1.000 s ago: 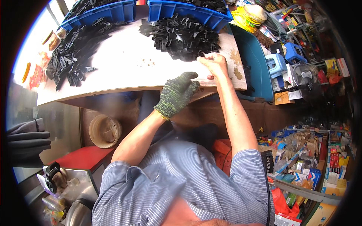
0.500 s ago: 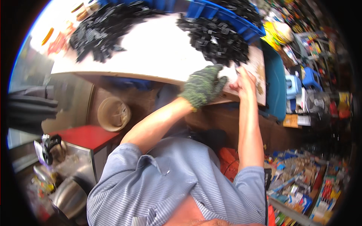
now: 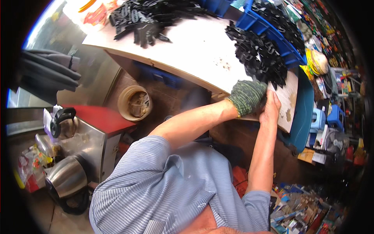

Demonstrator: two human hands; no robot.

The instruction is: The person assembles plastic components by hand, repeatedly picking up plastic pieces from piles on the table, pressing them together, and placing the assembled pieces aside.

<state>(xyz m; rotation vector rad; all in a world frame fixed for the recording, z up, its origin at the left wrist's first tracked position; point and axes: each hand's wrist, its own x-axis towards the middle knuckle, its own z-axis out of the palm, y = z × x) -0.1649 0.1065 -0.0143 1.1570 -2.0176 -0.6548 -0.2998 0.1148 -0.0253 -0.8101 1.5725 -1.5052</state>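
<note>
My left hand (image 3: 248,97), in a dark green knitted glove, is closed and pressed against my bare right hand (image 3: 271,106) at the table's front edge. The right hand's fingers are also closed, with the thumb stretched along the top. Whatever lies between the two hands is hidden by the glove and fingers. Just beyond them is a heap of small black plastic pieces (image 3: 260,54), its near end almost touching the hands. The white tabletop (image 3: 202,46) lies beneath this heap.
Longer black strips (image 3: 152,19) are piled at the far left. A blue crate (image 3: 272,37) with more black pieces stands behind the heap. Beside the table's right edge is a teal bin (image 3: 302,121). A white bucket (image 3: 124,111) sits below left, near a red-topped cabinet (image 3: 99,117).
My hands, apart before, are now together, the gloved one against the bare one. The view has turned, so the table appears tilted and shifted to the right.
</note>
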